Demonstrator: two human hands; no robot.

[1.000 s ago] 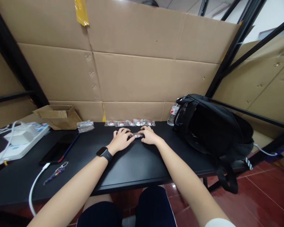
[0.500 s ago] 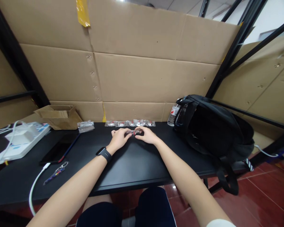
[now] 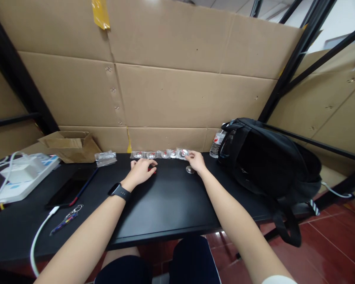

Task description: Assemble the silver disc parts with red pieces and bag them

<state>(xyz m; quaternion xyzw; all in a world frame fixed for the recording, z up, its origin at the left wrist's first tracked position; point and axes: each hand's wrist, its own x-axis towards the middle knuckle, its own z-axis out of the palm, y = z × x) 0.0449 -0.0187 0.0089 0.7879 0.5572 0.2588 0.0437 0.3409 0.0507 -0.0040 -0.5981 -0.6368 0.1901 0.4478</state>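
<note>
My left hand (image 3: 142, 170) hovers low over the black tabletop with fingers curved and apart. A small red thing (image 3: 152, 170) shows at its thumb, mostly hidden by the hand. My right hand (image 3: 196, 161) pinches the right end of a clear plastic packet (image 3: 184, 153) with a round red-and-white piece inside. That packet is the rightmost in a row of several similar packets (image 3: 151, 155) along the cardboard wall. Just under my right hand, a clear round disc (image 3: 190, 169) lies on the table.
Folded clear bags (image 3: 105, 158) lie beside a brown paper box (image 3: 72, 146). Left are a phone (image 3: 69, 188), a keyring (image 3: 66, 221) and a white power strip (image 3: 26, 181). A water bottle (image 3: 216, 145) and black backpack (image 3: 269, 157) stand right; cardboard (image 3: 165, 94) backs the table.
My hands, together on a plastic-looking item before, have moved apart. The right one went right to the end packet; the left one shifted slightly left. The rightmost packet sits slightly further left.
</note>
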